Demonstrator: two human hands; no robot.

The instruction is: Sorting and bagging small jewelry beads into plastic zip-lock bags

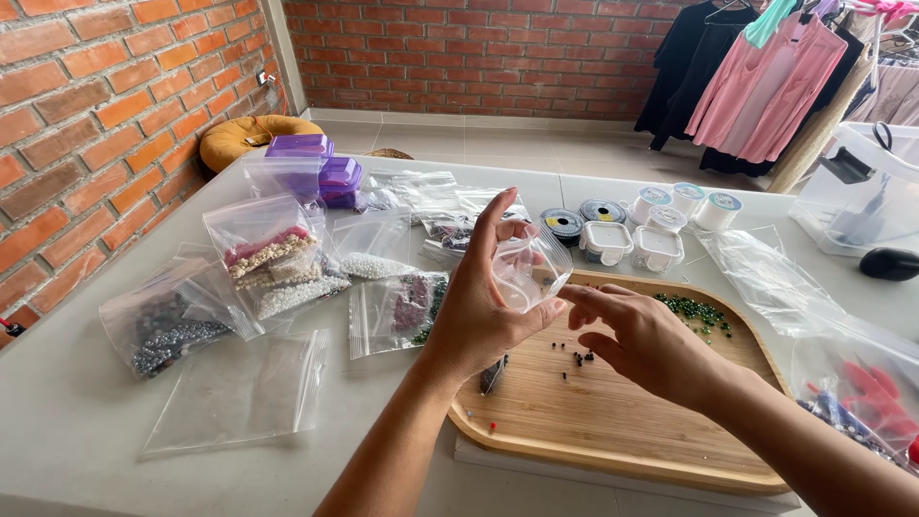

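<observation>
Fingers of the left hand [479, 306] grip a small clear zip bag [529, 273] raised above the wooden tray [613, 421], mouth toward the right hand [637, 335], whose loosely curled fingers hold nothing visible, so spilled beads [694, 311] stay contained.

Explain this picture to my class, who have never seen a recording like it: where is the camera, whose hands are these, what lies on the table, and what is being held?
There is one picture, taken by a camera worn on a person's head, looking down at that person's own bare hands. The left hand holds up a small clear plastic bag. The right hand hovers beside it, fingers loosely curled; I cannot tell whether it touches the bag. Below them a wooden tray rests on a pale table, with green beads and a few dark beads scattered on it. Around the tray lie clear bags of beads, purple boxes, thread spools and small white tubs.
</observation>
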